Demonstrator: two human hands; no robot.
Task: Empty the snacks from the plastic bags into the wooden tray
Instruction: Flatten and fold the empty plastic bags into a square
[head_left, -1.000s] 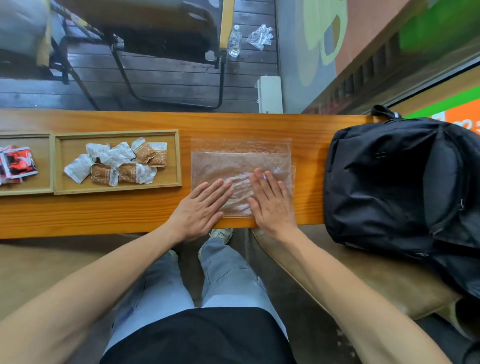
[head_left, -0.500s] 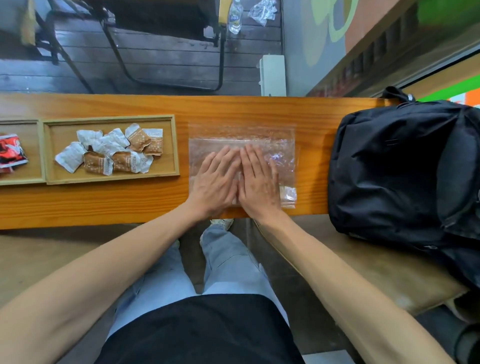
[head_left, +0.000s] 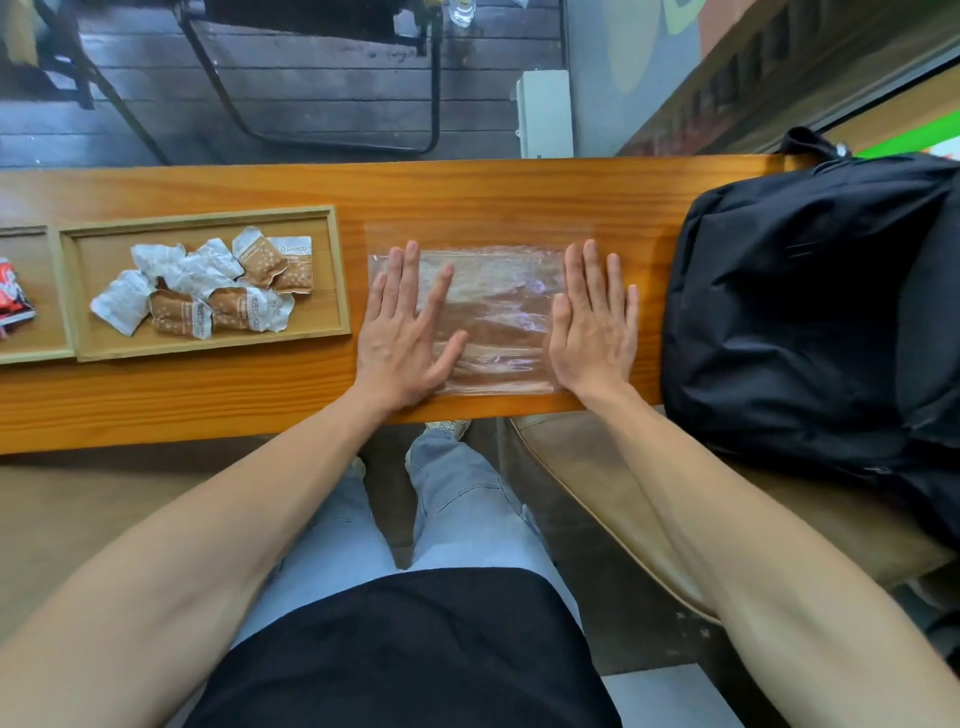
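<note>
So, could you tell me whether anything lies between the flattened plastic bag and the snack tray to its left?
Nothing visible does. Only bare tabletop separates the plastic bag from the wooden tray. The left hand and right hand press flat on the bag, which looks empty.

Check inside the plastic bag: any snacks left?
None visible: the plastic bag lies flat and see-through on the table. The left hand and right hand cover its ends, hiding those parts.
</note>
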